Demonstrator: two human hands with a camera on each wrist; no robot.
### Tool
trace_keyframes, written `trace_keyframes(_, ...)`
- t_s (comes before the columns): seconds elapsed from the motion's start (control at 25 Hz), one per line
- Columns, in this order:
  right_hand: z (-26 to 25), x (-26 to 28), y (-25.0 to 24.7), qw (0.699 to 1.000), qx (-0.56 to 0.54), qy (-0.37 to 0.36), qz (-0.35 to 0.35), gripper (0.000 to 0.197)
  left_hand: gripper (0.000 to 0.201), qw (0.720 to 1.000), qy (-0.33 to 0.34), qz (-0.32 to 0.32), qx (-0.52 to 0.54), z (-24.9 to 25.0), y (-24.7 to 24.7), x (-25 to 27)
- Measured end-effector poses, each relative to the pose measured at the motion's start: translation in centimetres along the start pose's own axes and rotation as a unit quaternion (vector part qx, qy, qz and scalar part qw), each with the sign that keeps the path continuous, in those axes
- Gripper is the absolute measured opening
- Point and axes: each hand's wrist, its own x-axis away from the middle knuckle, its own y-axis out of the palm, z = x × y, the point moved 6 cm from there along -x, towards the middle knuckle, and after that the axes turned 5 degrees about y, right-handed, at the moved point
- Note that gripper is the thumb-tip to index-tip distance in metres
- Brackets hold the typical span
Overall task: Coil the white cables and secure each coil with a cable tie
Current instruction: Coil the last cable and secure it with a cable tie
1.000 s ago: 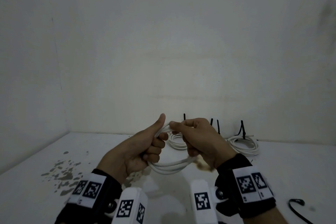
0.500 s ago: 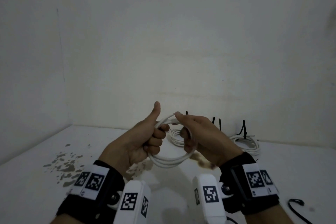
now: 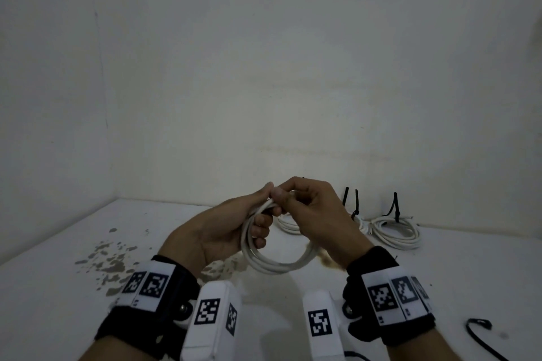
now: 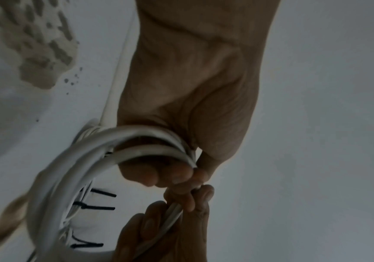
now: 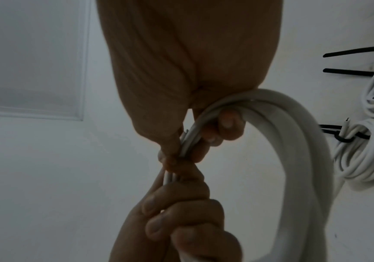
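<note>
A white cable coil (image 3: pixel 272 264) hangs in the air between both hands, above the white table. My left hand (image 3: pixel 249 223) grips its left side with fingers curled round the strands (image 4: pixel 150 148). At the coil's top my right hand (image 3: pixel 296 199) pinches the strands (image 5: pixel 192 140) between thumb and fingers, right against the left thumb. Behind the hands, three finished white coils (image 3: pixel 396 231) lie by the wall, each bound with a black cable tie (image 3: pixel 396 205) whose tail sticks up. The leftmost of them is largely hidden behind my hands.
A loose black cable tie (image 3: pixel 481 337) lies on the table at the front right. Flaked patches (image 3: pixel 108 258) mark the table's left part. A brown stain (image 3: pixel 328 261) shows under the right wrist. Walls close the back and left.
The left thumb, raised before, has come down onto the coil's top beside the right fingers. The coil now hangs rounder and more upright, and both hands sit slightly higher.
</note>
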Motion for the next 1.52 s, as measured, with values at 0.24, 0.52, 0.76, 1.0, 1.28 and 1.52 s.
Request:
trace_keyframes(0.24,1.1,0.1,-0.2,0.998,-0.002,0.025,0.052,0.018,0.043,0.998,-0.026,0.005,0.057,-1.1,0.0,-0.3)
trace_keyframes(0.52,2.2,-0.3,-0.4,0.993,-0.039,0.050,0.098,0.023,0.046,0.994,0.034,0.098,0.028,-0.2,-0.5,-1.2)
trace_keyframes(0.76,2.4,-0.2,-1.3,0.987,-0.043,0.070,0.142,0.025,0.047,0.992,0.012,0.085,0.092,-1.0,0.2,-1.0)
trace_keyframes(1.0,1.5,-0.1,-1.1,0.983,-0.125,0.087,0.100,0.029,0.043,0.971,0.073,0.228,0.017,0.1,-0.5,-0.8)
trace_keyframes(1.28,0.9,-0.1,-0.1,0.995,-0.065,0.054,0.053,0.029,0.044,0.959,0.070,0.260,0.086,0.4,-1.8,-0.6)
trace_keyframes(1.52,1.1,0.1,-0.3,0.990,-0.111,0.074,0.046,0.028,0.044,0.975,0.057,0.166,0.139,0.5,-1.8,-1.1)
